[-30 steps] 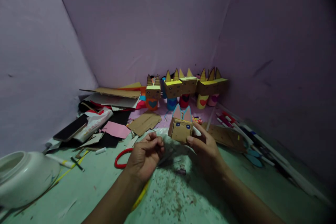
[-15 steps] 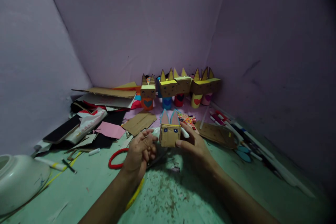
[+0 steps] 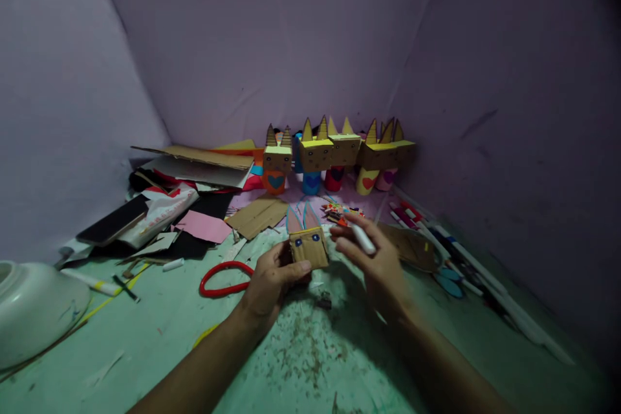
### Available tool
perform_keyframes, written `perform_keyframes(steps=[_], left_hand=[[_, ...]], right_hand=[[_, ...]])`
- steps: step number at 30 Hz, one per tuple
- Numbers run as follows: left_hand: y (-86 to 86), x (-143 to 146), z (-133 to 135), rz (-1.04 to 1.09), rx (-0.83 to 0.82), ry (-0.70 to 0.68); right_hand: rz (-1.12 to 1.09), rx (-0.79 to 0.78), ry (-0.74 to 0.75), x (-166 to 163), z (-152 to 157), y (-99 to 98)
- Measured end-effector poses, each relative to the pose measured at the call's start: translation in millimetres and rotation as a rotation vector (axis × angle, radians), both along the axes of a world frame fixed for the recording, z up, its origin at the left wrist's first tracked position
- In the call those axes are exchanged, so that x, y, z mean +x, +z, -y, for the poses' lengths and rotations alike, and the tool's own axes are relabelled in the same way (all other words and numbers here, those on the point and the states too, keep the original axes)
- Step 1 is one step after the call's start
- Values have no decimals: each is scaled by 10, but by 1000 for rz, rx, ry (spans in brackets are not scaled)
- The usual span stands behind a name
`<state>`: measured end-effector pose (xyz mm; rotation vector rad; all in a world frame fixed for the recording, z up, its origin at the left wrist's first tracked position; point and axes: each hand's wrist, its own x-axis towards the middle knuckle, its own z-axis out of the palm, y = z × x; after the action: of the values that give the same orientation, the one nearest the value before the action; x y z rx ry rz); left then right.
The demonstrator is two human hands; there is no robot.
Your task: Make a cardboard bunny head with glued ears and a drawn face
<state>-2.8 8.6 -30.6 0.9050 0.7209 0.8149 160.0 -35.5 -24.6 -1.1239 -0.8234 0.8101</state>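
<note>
A small cardboard box head (image 3: 309,251) with two drawn blue eyes and pink, blue-edged ears faces me above the table. Thumb in front, my left hand (image 3: 272,281) grips it by its lower left side. Just to its right, my right hand (image 3: 376,265) is closed around a white marker (image 3: 363,239), apart from the box. The marker's far end is hidden by the fingers. Red-handled scissors (image 3: 226,279) lie by my left hand, partly covered by it.
Several cardboard animal figures (image 3: 316,155) with coloured tube bodies stand along the back wall. Cardboard and paper scraps (image 3: 201,226) pile up at left, near a white pot (image 3: 41,314). Markers and pens (image 3: 436,242) line the right side. Small dark debris (image 3: 324,301) lies before me.
The cardboard head has passed from my right hand to my left and shifted slightly left. My right hand has pulled away to the right with the white marker.
</note>
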Motion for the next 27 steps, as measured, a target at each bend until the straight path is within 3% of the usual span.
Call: perform_keyframes(steps=[3, 7, 10, 13, 19, 27], left_hand=[[-19, 15, 12, -45, -18, 18], [-44, 42, 14, -64, -23, 31], [-47, 52, 6, -73, -3, 25], [-19, 47, 11, -82, 42, -2], [16, 69, 66, -118, 46, -57], [-17, 103, 73, -102, -6, -43]], right_hand=[[-43, 216, -179, 72, 94, 84], [-98, 341, -57, 11, 240, 230], [-38, 303, 112, -71, 288, 267], [1, 254, 203, -80, 315, 182], [215, 12, 11, -77, 388, -113], [390, -28, 28, -157, 287, -44]])
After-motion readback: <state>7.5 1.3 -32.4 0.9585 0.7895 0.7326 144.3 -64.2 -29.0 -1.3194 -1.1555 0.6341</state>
